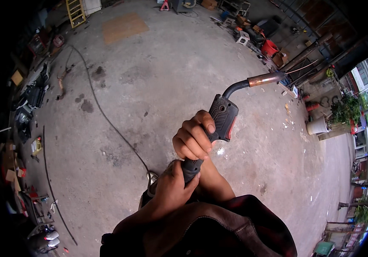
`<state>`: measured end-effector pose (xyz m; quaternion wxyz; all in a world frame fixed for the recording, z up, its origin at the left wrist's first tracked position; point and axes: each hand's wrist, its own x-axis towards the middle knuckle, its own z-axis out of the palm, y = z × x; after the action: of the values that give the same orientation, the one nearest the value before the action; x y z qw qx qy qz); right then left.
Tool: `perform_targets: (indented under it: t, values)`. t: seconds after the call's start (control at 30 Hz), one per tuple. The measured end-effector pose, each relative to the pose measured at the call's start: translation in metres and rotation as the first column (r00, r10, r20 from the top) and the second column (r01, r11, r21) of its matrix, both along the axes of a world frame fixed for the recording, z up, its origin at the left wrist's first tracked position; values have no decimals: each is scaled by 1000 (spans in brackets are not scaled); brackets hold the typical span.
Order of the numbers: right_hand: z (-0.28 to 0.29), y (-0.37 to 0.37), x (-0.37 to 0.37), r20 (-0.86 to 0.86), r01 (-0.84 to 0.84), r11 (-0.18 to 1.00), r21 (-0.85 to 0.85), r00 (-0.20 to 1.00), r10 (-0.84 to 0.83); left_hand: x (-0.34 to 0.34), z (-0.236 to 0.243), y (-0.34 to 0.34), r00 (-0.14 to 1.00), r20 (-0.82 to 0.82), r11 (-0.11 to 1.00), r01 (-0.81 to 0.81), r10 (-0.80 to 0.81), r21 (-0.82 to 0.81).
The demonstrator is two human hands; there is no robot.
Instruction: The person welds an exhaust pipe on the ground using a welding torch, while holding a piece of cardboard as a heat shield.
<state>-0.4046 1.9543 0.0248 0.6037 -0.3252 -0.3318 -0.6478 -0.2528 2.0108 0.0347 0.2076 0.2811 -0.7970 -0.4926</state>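
Note:
My right hand (192,137) is closed round the upper grip of a black welding torch (222,115) with a red trigger, a bent neck and a copper-coloured nozzle (263,79) pointing right, a thin wire sticking from its end. Below it, my left hand (171,184) is closed on the lower part of the same handle. A dark cable (107,115) runs along the concrete floor toward my body, its joining to the torch hidden. A brown and black garment (209,214) covers the lower middle of the view.
Car parts and boxes (32,92) line the left side, with a long rod (51,184). A plywood sheet (124,25) lies ahead. A red bucket (269,48) and clutter stand at back right, potted plants (344,107) and a paved strip (333,180) at right.

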Motion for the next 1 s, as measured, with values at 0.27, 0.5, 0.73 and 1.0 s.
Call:
perform_targets:
  t: [0.27,0.5,0.73,1.0]
  values:
    - [8,16,-7,-120,179,824,538,984,-135,-8,11,-8,1000,13,969,-23,20,248]
    - [29,22,-22,-402,412,611,676,901,-162,-20,16,-6,998,9,953,-64,64,297]
    - [35,26,-27,-601,607,416,677,782,-165,-27,14,-6,996,26,967,-85,81,242]
    - [48,27,-32,-732,749,205,630,661,-166,-37,-3,-7,998,-13,948,-55,62,313]
